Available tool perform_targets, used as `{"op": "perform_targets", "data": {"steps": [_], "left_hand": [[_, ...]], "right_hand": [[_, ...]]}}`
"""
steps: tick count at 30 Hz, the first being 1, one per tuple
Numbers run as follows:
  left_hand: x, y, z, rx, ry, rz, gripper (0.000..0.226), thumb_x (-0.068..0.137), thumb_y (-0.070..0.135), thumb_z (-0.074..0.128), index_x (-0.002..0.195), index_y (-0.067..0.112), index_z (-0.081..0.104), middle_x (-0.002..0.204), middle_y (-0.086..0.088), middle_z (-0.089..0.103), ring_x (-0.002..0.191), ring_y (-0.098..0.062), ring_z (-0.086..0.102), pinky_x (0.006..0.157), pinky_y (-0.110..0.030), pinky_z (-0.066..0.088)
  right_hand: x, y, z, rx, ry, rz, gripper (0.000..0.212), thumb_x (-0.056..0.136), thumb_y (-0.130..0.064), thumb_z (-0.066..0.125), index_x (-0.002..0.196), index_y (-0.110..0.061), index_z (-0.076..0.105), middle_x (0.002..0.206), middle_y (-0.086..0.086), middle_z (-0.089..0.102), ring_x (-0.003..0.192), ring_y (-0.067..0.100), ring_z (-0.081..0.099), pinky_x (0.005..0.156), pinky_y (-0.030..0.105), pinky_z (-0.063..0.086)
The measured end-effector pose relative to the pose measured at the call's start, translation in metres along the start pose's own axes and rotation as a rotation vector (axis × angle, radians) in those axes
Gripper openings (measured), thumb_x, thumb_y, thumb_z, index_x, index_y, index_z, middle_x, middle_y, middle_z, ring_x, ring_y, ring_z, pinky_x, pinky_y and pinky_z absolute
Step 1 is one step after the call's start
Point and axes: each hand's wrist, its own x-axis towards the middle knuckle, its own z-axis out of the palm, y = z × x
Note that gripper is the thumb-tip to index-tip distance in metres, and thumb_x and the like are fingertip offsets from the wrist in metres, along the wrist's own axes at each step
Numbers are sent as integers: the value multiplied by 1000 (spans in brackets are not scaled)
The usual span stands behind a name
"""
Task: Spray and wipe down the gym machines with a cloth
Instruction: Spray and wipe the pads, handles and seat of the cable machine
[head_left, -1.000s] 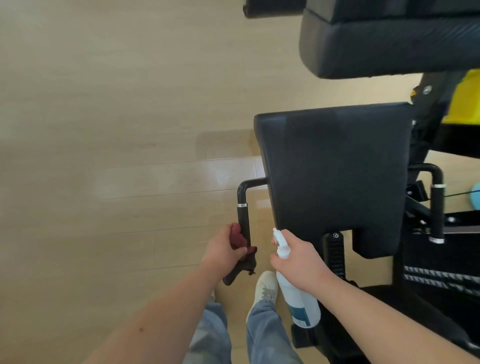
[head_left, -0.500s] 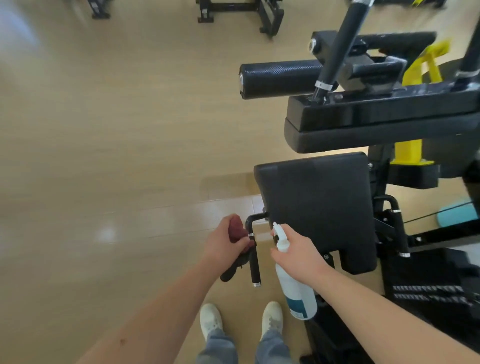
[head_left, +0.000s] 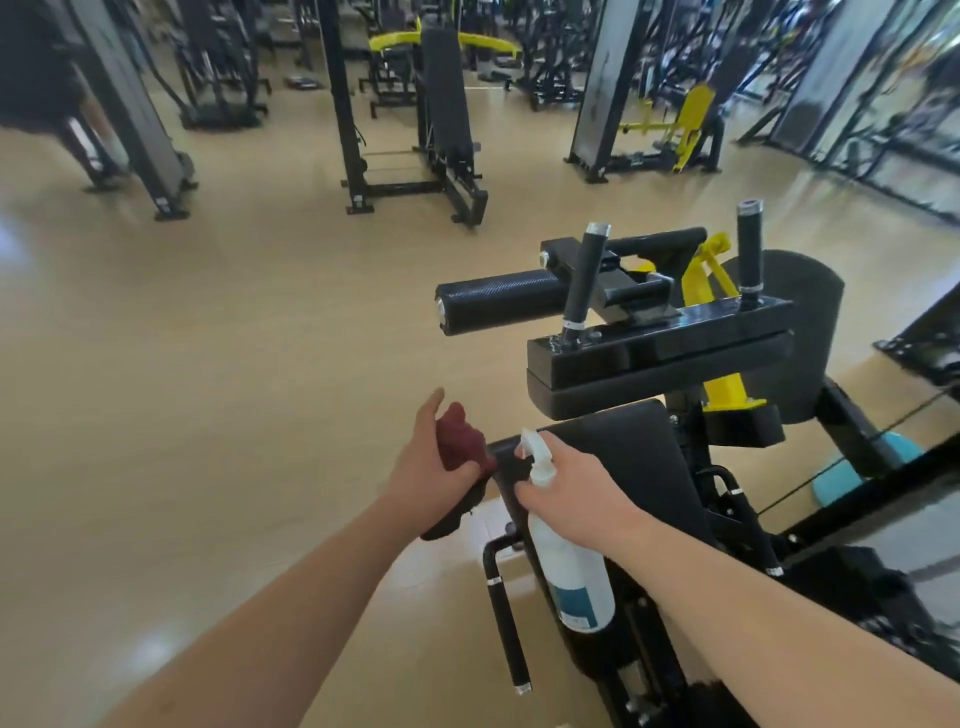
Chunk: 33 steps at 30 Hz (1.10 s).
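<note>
Clutching cloth, left hand; right hand grips bottle.

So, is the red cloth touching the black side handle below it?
Apart. The head view shows a strip of bare floor between the cloth, held in the left hand, and the handle, which stands lower down.

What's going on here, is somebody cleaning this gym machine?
Yes. A person stands at a black gym machine with cleaning gear in both hands. The left hand grips a dark red cloth at the corner of the seat pad. The right hand holds a white spray bottle by its neck, right beside that pad. The side handle below is untouched.
</note>
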Motion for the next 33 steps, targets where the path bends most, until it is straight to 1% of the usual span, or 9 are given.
{"op": "perform_targets", "data": {"steps": [6,8,12,18,23,26,29,31,33], "left_hand": [[24,39,-3,-66,-32,96,92,92,-2,60,159,41,14,136,2,50,116,-19,57,95,-29,43],[35,49,5,-95,-21,153,80,99,1,55,155,46,19,136,0,53,114,-15,59,96,-28,46],[69,71,25,-162,61,223,64,104,18,57,148,55,27,122,2,67,114,-12,64,110,-39,47],[119,103,51,-245,177,201,65,99,35,65,152,53,31,138,-3,62,121,-15,63,107,-35,50],[144,118,57,-186,158,194,77,93,34,73,154,49,30,138,7,60,119,-4,62,94,-13,51],[155,125,53,-88,104,224,85,88,34,79,155,49,28,124,17,65,111,6,63,101,-21,49],[167,129,47,-39,51,247,90,86,31,80,156,47,26,114,24,65,109,9,62,101,-20,46],[173,129,43,-55,6,258,91,85,30,80,156,49,27,112,21,69,109,6,64,102,-23,47],[178,131,39,-95,-40,284,90,84,28,77,154,51,27,117,19,69,114,2,64,104,-27,48]], "right_hand": [[10,-7,-49,3,64,-29,31,96,-28,66,118,-39,47,94,-13,63,83,8,65,62,14,43],[19,-1,-66,9,100,-24,30,94,-28,67,115,-39,48,93,-11,63,83,8,63,64,17,44],[47,16,-104,51,129,-5,31,90,-29,67,113,-44,53,95,-8,67,86,10,67,67,23,51],[89,30,-160,74,147,-38,29,89,-26,67,110,-41,54,91,-5,69,84,12,68,65,25,51],[114,33,-179,67,137,-15,4,90,-23,66,87,-22,63,82,-2,71,80,14,69,62,25,50],[124,30,-181,36,102,-22,5,90,-24,67,86,-23,63,81,-4,71,78,12,69,62,23,49],[129,24,-181,8,96,-53,10,90,-24,68,90,-30,59,81,-6,70,77,10,69,62,21,48],[130,20,-182,32,119,-15,4,90,-23,67,87,-23,64,78,-4,71,75,10,70,62,23,49],[130,18,-181,49,127,17,8,90,-22,67,84,-16,67,77,-1,73,74,12,71,64,24,53]]}}
